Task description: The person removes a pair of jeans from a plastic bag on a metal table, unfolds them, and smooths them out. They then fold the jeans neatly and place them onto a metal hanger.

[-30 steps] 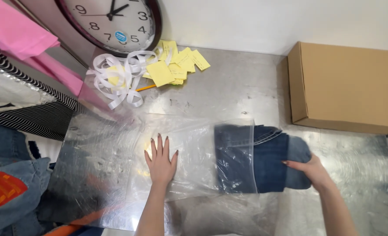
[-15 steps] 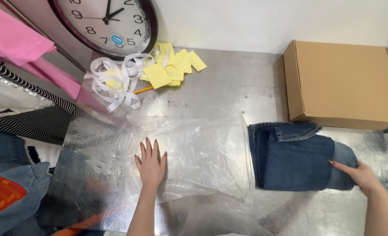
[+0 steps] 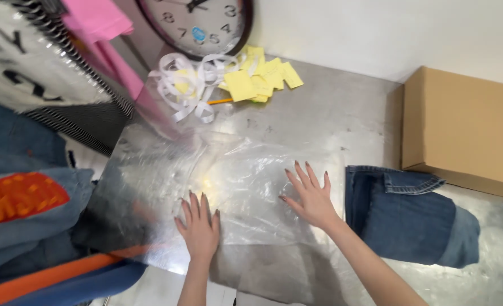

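A clear plastic bag [image 3: 240,187] lies flat on the metal table [image 3: 331,113]. My left hand [image 3: 199,224] rests flat on the bag's near left part with fingers spread. My right hand [image 3: 311,195] presses flat on the bag's right end, fingers apart. Folded blue jeans [image 3: 407,218] lie on the table just right of the bag, outside it, close to my right forearm. Neither hand holds anything.
A brown cardboard box [image 3: 467,127] stands at the back right. Yellow paper tags [image 3: 260,79] and white strips [image 3: 186,85] lie at the back by a round wall clock [image 3: 197,22]. Hanging clothes, pink, striped and denim [image 3: 30,209], crowd the left side.
My right hand has let go of the jeans and moved left onto the bag. The jeans, earlier partly inside the bag, now lie outside it. The view has shifted right.
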